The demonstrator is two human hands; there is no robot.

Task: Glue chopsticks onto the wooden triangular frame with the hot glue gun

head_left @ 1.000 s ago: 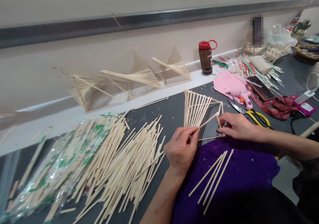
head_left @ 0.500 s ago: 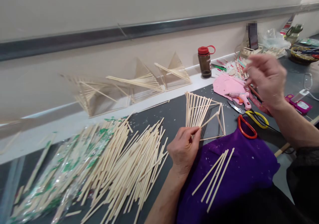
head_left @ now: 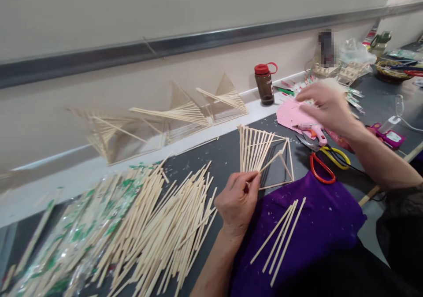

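Observation:
My left hand [head_left: 238, 198] pinches a thin wooden stick [head_left: 269, 162] at the near corner of a small stick frame [head_left: 276, 185], finger and thumb closed. One side of that frame carries a fan of slats [head_left: 254, 149]. My right hand [head_left: 325, 105] hovers, blurred, over the pink sheet [head_left: 287, 116], fingers stretched out and apart with nothing visible in them. Below it lies a pink glue gun [head_left: 317, 131]. Scissors with red and yellow handles [head_left: 322, 168] rest beside a purple cloth [head_left: 325, 217], on which several loose sticks [head_left: 280, 239] lie.
A big pile of wooden sticks [head_left: 175, 226] and plastic-wrapped bundles [head_left: 79, 231] cover the left. Twisted stick structures [head_left: 185, 112] lean along the wall. A red-lidded bottle [head_left: 264, 85] stands behind; a purple device [head_left: 390, 136] and a basket [head_left: 393, 72] are at right.
My right hand has moved left and a little down towards the glue gun, its fingers straightening from a curl. My left hand keeps its pinch on the stick. The view has shifted slightly right.

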